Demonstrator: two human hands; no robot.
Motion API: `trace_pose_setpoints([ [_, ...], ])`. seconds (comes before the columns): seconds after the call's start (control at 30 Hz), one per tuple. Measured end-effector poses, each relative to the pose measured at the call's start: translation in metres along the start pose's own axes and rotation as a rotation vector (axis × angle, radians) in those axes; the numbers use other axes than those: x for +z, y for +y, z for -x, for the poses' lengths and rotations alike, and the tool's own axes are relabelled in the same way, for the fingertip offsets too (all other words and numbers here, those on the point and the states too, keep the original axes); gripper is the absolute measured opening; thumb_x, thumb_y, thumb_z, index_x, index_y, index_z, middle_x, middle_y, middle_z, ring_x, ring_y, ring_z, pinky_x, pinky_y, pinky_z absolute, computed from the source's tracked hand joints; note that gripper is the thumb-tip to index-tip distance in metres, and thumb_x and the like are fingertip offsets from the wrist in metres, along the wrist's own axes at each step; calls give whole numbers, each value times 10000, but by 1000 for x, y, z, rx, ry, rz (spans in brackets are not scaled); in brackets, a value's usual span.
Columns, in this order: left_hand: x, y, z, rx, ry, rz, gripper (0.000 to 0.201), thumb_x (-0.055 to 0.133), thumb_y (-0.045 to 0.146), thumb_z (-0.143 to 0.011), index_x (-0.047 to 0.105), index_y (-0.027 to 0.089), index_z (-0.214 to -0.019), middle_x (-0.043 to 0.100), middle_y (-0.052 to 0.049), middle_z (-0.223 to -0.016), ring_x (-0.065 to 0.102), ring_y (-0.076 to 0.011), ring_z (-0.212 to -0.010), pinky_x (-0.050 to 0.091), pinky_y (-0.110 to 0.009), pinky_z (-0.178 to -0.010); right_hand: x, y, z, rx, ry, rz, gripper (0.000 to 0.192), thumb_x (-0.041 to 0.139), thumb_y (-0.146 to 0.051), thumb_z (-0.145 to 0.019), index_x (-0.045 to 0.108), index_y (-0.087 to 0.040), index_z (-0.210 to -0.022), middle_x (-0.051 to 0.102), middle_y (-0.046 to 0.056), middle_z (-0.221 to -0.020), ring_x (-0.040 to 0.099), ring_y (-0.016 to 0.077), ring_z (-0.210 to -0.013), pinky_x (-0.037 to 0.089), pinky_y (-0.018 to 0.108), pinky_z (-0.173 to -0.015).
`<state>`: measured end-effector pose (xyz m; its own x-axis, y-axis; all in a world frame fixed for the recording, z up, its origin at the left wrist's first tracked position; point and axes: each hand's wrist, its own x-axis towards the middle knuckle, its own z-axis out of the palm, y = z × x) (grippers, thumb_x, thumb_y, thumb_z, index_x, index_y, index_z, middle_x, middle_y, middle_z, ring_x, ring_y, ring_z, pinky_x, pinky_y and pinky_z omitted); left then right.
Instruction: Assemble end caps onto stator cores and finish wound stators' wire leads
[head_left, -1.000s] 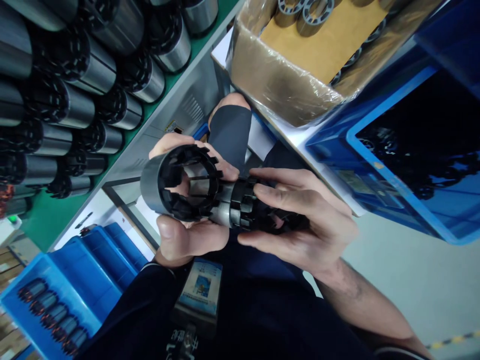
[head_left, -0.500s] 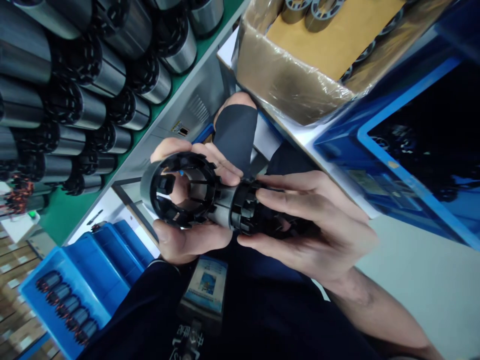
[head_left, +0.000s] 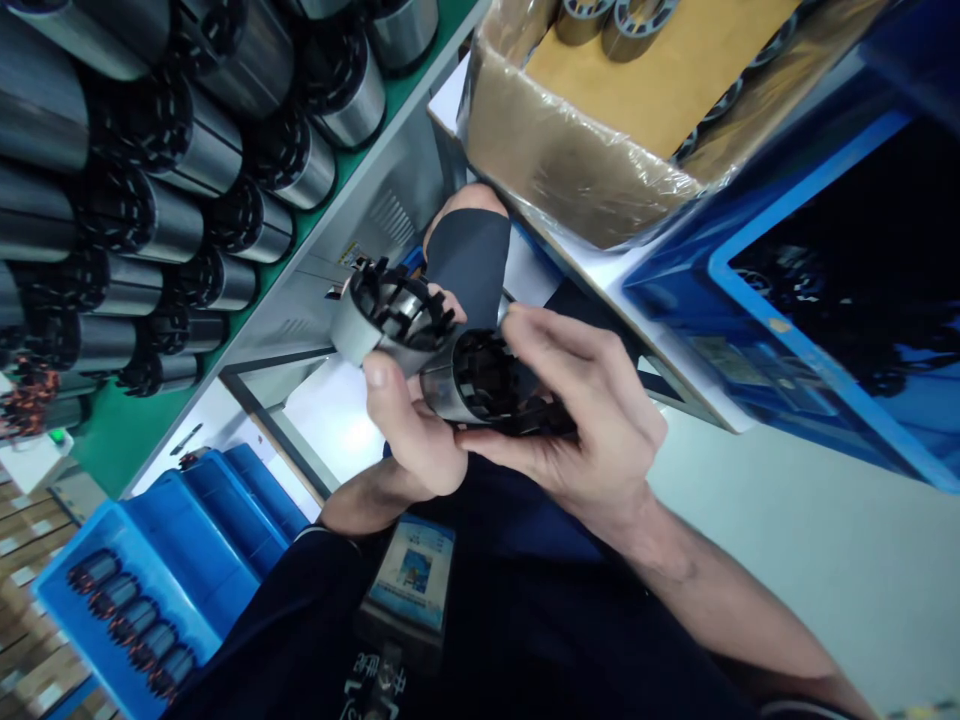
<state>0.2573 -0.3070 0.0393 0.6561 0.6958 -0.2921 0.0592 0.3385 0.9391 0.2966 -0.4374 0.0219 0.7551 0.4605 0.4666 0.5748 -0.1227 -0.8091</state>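
**Two cores, now side by side in the hands**

The left hand (head_left: 409,430) holds a steel core (head_left: 379,320) with a black toothed insert, its open end tipped up toward 11 o'clock. The thumb presses the near wall and the fingers curl round the far side, so the grip is closed on that core. The right hand (head_left: 581,410) wraps a second core (head_left: 480,385), open end toward 10 o'clock, with fingers over the top and thumb beneath; that grip is also closed on its part. The two cores touch, the second lying at 4 o'clock from the first, both in mid-frame over the person's lap.

Half a second ago the parts lay end to end in one line, with the large open mouth facing the camera at 9 o'clock. Now that line is broken: the left core has turned away and risen, looking smaller, and the right hand has come in from 3 o'clock to close beside the left thumb. The left wrist has rotated so the back of the thumb faces the camera.

At 10 o'clock a green desk (head_left: 105,440) carries rows of finished cores (head_left: 187,160). At 1 o'clock stands a film-wrapped carton (head_left: 570,160), with a blue crate (head_left: 757,330) at 3 o'clock. Another blue bin (head_left: 150,590) with wound parts sits at 8 o'clock.
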Motion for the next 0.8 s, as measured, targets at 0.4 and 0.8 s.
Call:
trace_pose_setpoints([
  [0.4,-11,18,3,-88,-85,175,304,885,606,-1001,893,311,-1073,845,-49,-1171,817,-291,-1234,685,-477,-1200,-25,15,-1,151,13,-204,510,1094,-308,-846,855,-252,-1294,925,70,-1144,897,244,-892,758,333,-783],
  [0.8,8,17,11,-304,28,128,613,682,1004,-860,877,425,-913,756,-9,-788,700,-333,-825,777,-583,-875,-22,9,6,387,-167,-344,638,1114,-551,-813,828,-205,-1267,880,34,-1099,833,169,-917,714,272,-862],
])
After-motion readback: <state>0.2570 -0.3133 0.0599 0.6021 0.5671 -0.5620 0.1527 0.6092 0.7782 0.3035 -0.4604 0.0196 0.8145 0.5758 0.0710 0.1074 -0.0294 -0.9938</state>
